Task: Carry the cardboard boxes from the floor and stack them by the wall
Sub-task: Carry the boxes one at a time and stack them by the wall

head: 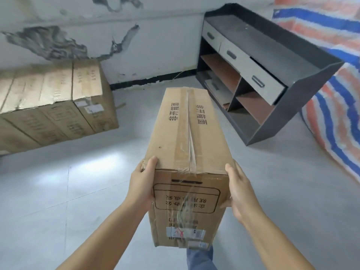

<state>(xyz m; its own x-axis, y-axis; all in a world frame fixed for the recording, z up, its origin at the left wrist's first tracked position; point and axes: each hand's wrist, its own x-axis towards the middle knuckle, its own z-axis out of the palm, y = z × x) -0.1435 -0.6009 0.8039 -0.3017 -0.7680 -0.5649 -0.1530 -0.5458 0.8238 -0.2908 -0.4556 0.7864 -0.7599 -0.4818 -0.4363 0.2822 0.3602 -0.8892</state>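
- Floor (68, 191): pale tile, open room between me and the stack; clear path leftward, I judge
- Stack of boxes (58, 106): against the wall (136, 45), left; its flat top is the likely landing spot
- Black shelf unit (263, 84): right, drawer ajar; the carried box's far end could clip it on a careless turn
- Carried box (187, 152): long, taped, held off the floor, far end pointing to the wall; could slip, since only the near end is gripped
- Left hand (142, 186), right hand (239, 193): fingers clamped on the near corners

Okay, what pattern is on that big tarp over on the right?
The tarp has blue, orange-red and white stripes, seen in the head view.
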